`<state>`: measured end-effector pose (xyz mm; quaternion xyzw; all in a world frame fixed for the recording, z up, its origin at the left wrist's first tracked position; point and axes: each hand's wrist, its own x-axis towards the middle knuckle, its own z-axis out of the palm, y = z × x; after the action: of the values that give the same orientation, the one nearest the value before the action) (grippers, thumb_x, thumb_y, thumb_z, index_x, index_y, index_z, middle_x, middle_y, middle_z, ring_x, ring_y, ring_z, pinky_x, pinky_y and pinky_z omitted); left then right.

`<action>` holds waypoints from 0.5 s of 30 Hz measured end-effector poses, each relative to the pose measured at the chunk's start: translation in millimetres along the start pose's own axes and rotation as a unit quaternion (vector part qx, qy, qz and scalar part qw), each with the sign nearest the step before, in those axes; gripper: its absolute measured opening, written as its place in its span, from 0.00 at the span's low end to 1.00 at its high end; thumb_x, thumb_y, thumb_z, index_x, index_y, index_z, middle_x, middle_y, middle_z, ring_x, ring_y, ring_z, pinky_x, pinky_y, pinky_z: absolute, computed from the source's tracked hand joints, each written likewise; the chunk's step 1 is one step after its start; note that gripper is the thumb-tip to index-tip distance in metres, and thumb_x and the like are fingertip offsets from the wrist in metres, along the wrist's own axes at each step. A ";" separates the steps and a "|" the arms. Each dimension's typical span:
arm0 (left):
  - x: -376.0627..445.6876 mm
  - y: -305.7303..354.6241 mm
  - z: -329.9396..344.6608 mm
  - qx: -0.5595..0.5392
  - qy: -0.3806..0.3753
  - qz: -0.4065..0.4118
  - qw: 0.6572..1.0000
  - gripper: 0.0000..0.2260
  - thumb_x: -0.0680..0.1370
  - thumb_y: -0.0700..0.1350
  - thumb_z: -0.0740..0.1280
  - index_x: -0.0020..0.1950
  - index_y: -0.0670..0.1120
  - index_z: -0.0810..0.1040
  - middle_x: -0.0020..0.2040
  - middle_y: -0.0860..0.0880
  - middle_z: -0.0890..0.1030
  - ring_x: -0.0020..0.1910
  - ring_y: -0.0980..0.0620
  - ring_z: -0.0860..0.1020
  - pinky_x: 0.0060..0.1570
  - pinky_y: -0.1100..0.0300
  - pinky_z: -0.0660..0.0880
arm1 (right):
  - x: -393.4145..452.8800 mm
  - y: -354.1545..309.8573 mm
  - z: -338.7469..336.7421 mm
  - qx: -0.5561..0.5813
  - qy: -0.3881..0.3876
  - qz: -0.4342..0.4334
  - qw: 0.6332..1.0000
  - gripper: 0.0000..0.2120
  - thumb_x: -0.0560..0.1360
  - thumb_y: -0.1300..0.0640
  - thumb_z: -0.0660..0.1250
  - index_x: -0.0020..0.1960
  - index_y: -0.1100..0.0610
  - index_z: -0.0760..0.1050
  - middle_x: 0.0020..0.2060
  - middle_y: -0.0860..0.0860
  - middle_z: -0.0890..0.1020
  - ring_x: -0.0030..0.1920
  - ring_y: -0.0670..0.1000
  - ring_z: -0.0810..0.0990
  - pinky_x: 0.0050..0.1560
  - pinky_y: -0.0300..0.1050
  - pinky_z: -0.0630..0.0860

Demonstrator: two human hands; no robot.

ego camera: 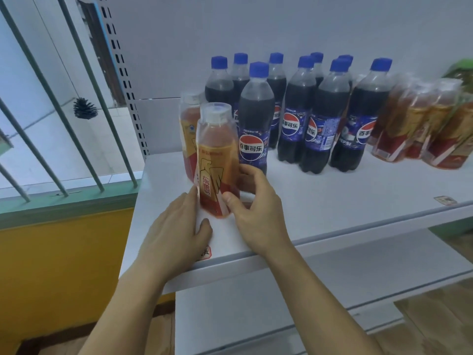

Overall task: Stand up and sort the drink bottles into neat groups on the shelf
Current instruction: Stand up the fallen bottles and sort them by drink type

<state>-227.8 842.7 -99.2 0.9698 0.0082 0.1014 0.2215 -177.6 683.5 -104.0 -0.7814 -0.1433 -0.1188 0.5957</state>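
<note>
Head view: right hand point(252, 213) pinched the orange bottle point(217, 160) low at 3 o'clock, left hand point(176, 226) flat-fingered at 9; seating it upright called for even pressure.

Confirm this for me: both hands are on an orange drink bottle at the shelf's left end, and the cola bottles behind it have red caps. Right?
Not quite. The head view shows the cola bottles have blue caps, not red. The rest holds: the left hand and right hand are on the orange drink bottle at the left end of the shelf.
</note>
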 end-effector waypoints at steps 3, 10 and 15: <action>-0.7 2.1 -1.7 0.052 -0.005 -0.014 0.999 0.28 0.82 0.56 0.59 0.81 0.52 0.57 0.75 0.52 0.71 0.72 0.51 0.71 0.73 0.53 0.67 | 1.1 -0.8 -2.0 -0.004 0.006 0.020 1.000 0.24 0.75 0.51 0.75 0.68 0.45 0.70 0.61 0.42 0.79 0.60 0.44 0.79 0.61 0.42 0.80; -28.1 25.8 -14.0 0.100 -0.018 -0.070 0.992 0.27 0.83 0.58 0.55 0.80 0.49 0.65 0.80 0.51 0.66 0.77 0.50 0.67 0.75 0.50 0.65 | 0.8 4.9 -92.8 -0.111 -0.038 -0.063 0.991 0.15 0.76 0.54 0.74 0.62 0.49 0.76 0.54 0.43 0.81 0.55 0.40 0.78 0.52 0.35 0.76; -53.9 90.4 -10.4 0.045 0.050 -0.049 0.997 0.24 0.79 0.60 0.58 0.71 0.52 0.76 0.71 0.52 0.77 0.67 0.49 0.76 0.66 0.48 0.73 | 12.3 32.2 -191.8 -0.263 -0.069 -0.077 0.959 0.17 0.79 0.52 0.70 0.66 0.51 0.74 0.60 0.47 0.79 0.60 0.45 0.75 0.64 0.45 0.73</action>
<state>-285.2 762.4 -61.4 0.9711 0.0711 0.1382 0.1813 -157.2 491.4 -78.3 -0.9033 -0.2077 -0.1439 0.3467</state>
